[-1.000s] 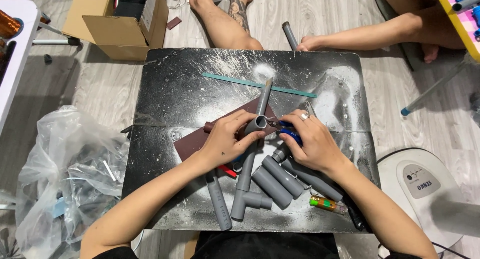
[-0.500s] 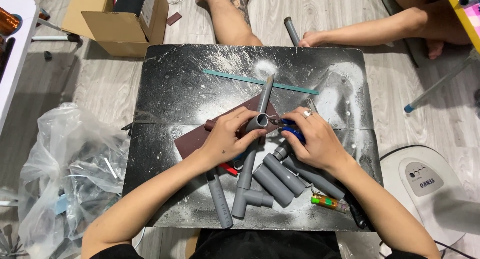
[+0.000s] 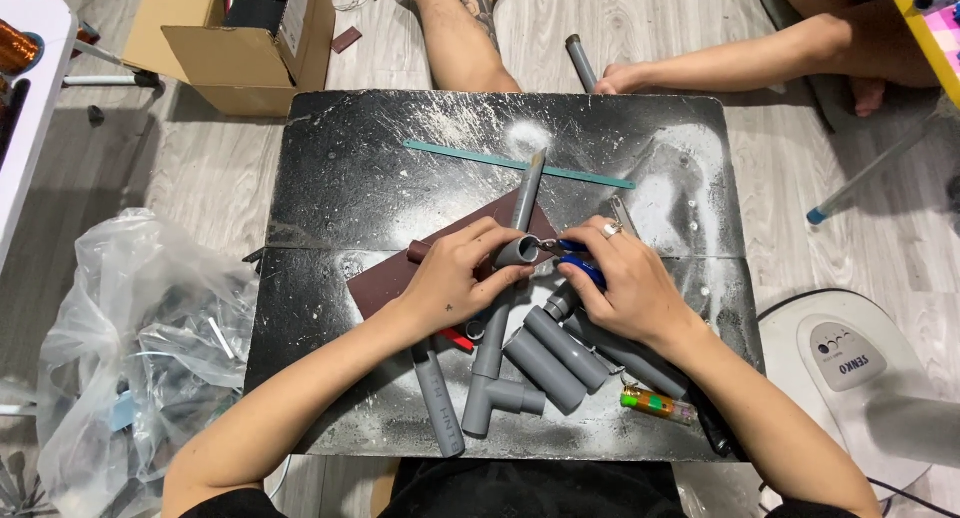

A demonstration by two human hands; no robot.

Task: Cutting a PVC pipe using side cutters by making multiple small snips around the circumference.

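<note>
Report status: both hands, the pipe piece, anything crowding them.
Left hand grips short grey plastic pipe piece. Right hand holds blue-handled pliers at its open end. Loose grey pipe sections crowd the black board beneath.

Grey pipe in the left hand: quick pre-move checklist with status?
1. Left hand grips the short grey pipe: ok.
2. Right hand holds the blue-handled tool at the pipe mouth: ok.
3. Tool tip seated inside the pipe: cannot tell.
4. Loose grey pipes crowd the black board under the wrists: not ok.
5. Another person's hand off the board: ok.
</note>
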